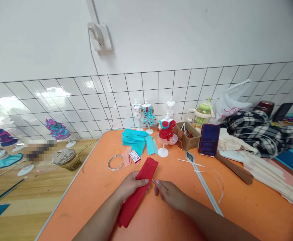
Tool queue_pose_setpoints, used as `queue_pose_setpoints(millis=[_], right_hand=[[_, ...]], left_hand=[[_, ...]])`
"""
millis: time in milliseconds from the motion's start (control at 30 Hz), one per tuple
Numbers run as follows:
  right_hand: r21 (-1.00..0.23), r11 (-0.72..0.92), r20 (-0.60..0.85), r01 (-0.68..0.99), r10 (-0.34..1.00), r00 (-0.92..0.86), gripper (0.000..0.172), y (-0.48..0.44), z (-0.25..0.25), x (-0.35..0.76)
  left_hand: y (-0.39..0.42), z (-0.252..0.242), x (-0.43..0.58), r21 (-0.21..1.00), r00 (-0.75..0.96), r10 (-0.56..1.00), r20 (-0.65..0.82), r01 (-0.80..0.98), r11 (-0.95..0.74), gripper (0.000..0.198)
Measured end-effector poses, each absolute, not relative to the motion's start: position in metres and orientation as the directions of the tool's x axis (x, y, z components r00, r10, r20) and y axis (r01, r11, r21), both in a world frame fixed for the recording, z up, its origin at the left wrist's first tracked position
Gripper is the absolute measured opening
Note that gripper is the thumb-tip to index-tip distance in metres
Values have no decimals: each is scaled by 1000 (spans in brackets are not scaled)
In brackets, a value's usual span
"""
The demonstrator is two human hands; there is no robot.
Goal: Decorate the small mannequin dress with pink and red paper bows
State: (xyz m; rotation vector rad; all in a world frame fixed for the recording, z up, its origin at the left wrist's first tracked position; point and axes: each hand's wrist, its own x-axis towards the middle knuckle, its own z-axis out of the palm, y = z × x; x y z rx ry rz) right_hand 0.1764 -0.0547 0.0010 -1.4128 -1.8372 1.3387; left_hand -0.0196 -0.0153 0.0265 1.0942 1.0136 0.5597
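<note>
At six o'clock on the orange desk (81,207), a folded red crepe-paper strip (133,205) is slanting toward one o'clock. The left hand (129,187) is gripping it, thumb on top and fingers curling beneath. At the strip's three o'clock edge, the right hand (170,194) is pinching a slim metallic tool (153,181) between its fingers, which are hiding much of it. Taking the strip as the clock's centre, pale narrow bands (222,187) are curving at three, and a metal ring (108,164) is lying at eleven. Near the ring, at twelve, a red-and-white box (134,157) is overlapping pink strips (127,158), close to turquoise crepe paper (133,139). A phone (209,140) is standing upright at two. At one, a miniature dress form (166,131) wearing red ruffles is standing, with an open cardboard box (188,143) beside it. Farthest back, near the tiled wall (116,97), two other dress forms (148,115) are standing at twelve and a green-lidded jug (201,116) at one.
</note>
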Motion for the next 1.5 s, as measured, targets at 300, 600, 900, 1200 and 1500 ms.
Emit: queue_pose_setpoints(millis=[300, 600, 900, 1200, 1500], right_hand=[[-852, 15, -205, 524, 911, -359, 54, -53, 10, 183], [-775, 142, -127, 615, 920, -372, 49, -53, 11, 184], [-898, -38, -226, 438, 895, -385, 51, -51, 6, 180], [-935, -167, -291, 313, 866, -407, 51, -48, -3, 181], [-939, -217, -318, 265, 841, -438, 47, -50, 8, 183]], left_hand=[[-18, 28, -17, 921, 368, 845, -387, 106, 376, 38], [-18, 21, -15, 919, 373, 840, -394, 149, 365, 38], [-23, 27, -8, 941, 451, 826, -337, 123, 316, 36], [-25, 30, -10, 956, 469, 837, -280, 54, 290, 34], [-23, 34, -18, 904, 517, 755, -403, 99, 415, 41]])
